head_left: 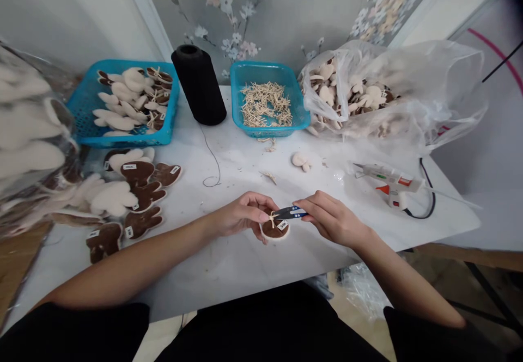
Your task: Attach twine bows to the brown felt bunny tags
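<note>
Well, nearest the camera, the left grip pinches a small plush rabbit-shaped piece between thumb and fingers, holding it over the front of the white worktop with its brown face up. A tan twine bow and a small white label sit on that piece. The right grip is pressed together on blue-and-black thread snips, their tips just beside the bow; whether the blades are spread cannot be told from this view.

Risk is judged highest at that point: a slip of the tips could nick the twine, label or plush, and a loose pinch could let the piece turn under them. Just right of the hands, a hot-glue gun lies on the worktop, with a black cord looping off the side; a swung forearm could catch the cord and drag the gun.

To the left lie brown-and-cream plush pieces and a thin black thread. Farther back stand a blue basket, a black thread cone, a blue tray of tan strands, and a clear plastic bag.
</note>
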Demonstrator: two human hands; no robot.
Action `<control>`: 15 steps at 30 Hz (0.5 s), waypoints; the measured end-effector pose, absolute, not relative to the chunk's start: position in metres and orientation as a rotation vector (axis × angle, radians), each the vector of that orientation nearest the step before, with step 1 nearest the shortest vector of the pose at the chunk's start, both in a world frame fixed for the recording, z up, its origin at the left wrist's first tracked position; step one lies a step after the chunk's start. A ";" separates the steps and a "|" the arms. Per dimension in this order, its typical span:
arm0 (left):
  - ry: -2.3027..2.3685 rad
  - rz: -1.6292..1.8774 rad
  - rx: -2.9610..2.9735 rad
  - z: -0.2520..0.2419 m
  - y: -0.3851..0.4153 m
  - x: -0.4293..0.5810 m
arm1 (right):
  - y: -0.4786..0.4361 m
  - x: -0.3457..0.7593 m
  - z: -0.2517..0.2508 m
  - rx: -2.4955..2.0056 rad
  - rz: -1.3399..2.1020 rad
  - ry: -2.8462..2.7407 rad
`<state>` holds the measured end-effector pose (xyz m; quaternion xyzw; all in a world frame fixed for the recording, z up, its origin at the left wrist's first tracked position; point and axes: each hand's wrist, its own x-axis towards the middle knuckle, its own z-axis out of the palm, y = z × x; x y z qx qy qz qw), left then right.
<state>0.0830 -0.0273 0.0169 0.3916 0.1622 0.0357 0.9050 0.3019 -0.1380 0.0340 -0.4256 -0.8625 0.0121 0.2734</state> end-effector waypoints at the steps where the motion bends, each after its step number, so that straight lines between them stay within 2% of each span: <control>1: 0.332 0.076 0.809 0.017 -0.027 0.083 | -0.138 0.302 0.033 -1.141 0.028 -2.318; 15: 0.347 0.062 0.826 0.012 -0.026 0.083 | -0.138 0.302 0.026 -1.140 0.025 -2.307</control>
